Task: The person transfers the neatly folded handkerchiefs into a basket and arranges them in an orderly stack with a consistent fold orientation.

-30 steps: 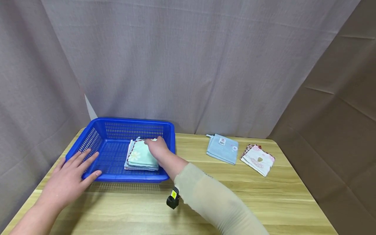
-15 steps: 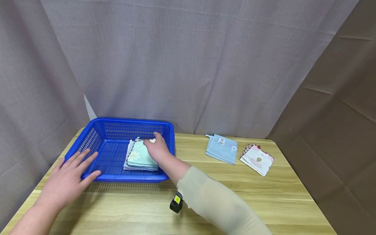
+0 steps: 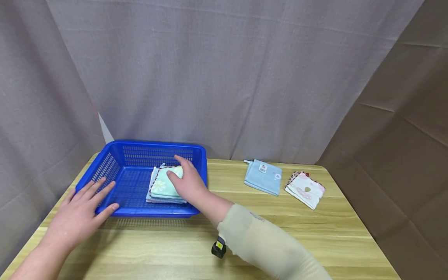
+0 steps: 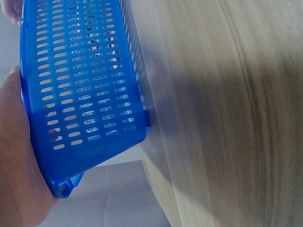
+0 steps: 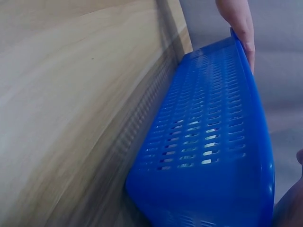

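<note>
A blue plastic basket [image 3: 154, 212] with slotted walls stands at the left of the table. Inside, towards its right end, lies a stack of folded small towels [image 3: 163, 187], the top one mint green with a pale flower and a red-and-white trimmed edge. Over the right part of this stack is my right hand [image 3: 190, 182], thumb and forefinger spread apart; its other fingers are hidden. My left hand [image 3: 78, 217] rests on the basket's front left rim with straight, spread fingers. In the left wrist view, that hand [image 4: 19, 151] lies along the rim.
Right of the basket, a folded light blue towel [image 3: 264, 179] with a label lies on the wooden table [image 3: 157, 252]. Beside it is a folded white towel [image 3: 308, 190] with pink patterns and a checked edge. A grey curtain [image 3: 224, 77] hangs behind.
My right thumb and forefinger have lifted off the top towel and spread apart, and the right forearm has shifted slightly right. The left hand stays on the rim.
</note>
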`<state>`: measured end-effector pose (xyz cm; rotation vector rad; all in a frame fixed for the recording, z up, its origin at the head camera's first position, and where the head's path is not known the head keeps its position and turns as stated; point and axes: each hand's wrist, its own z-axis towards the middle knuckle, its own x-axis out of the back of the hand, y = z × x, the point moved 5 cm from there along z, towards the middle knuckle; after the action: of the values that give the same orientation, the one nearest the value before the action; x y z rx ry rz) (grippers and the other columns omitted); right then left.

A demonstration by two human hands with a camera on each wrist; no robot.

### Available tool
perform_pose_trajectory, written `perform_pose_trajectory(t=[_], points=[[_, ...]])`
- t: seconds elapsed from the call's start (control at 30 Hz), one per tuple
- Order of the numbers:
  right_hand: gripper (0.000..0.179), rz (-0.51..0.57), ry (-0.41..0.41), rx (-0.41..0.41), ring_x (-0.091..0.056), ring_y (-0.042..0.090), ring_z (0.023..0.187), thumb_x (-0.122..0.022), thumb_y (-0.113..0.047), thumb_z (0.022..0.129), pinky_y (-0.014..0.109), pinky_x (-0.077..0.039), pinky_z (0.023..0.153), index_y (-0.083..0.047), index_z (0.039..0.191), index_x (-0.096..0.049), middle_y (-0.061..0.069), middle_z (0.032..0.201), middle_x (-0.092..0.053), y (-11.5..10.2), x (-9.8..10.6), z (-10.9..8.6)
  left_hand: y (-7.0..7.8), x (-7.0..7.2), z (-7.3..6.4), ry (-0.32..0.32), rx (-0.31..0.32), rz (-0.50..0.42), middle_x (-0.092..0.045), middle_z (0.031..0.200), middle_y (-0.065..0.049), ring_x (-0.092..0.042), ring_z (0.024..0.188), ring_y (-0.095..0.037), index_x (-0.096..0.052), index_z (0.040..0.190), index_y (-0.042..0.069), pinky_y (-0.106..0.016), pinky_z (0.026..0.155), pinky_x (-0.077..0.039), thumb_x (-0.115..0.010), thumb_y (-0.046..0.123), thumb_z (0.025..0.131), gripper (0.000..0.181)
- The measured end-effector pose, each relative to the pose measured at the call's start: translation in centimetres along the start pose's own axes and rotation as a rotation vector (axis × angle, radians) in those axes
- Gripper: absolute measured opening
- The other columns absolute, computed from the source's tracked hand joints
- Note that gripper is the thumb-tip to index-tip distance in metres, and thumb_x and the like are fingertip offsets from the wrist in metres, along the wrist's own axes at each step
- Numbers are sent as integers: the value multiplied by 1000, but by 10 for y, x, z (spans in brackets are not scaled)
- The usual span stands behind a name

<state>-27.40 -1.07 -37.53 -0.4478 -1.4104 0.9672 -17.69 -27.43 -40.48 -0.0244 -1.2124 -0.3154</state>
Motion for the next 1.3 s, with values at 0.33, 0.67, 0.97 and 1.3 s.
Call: perform_pose_trajectory(t=[0.33,0.67,0.97,1.3], points=[[58,-172,-43,121,-30,21,146,-54,-42,100,42,-28,117,-22,153,-39,1,158,-36,1,7,-15,0,1,0,12,-7,-5,-41,152,-20,-34,137,-50,-42,152,19,-65,116,-1,-56,52,97,66],[59,-355,-39,242,-32,23,146,-54,-45,99,43,-26,118,-18,150,-43,5,155,-40,5,16,-29,0,0,-1,6,-9,-7,-40,152,-20,-33,138,-49,-41,152,19,-63,117,3,-57,51,97,66],[57,-457,-39,348,-33,25,145,-54,-45,99,44,-26,118,-17,148,-46,5,154,-42,8,21,-41,0,1,-1,12,-14,-4,-40,152,-20,-35,136,-48,-43,151,17,-63,117,3,-57,51,97,65],[56,-483,-49,361,-33,22,145,-55,-45,98,45,-29,117,-20,148,-46,2,155,-41,15,27,-50,0,2,-1,23,-16,-11,-42,150,-20,-37,135,-48,-45,150,17,-66,115,-2,-58,51,96,65]])
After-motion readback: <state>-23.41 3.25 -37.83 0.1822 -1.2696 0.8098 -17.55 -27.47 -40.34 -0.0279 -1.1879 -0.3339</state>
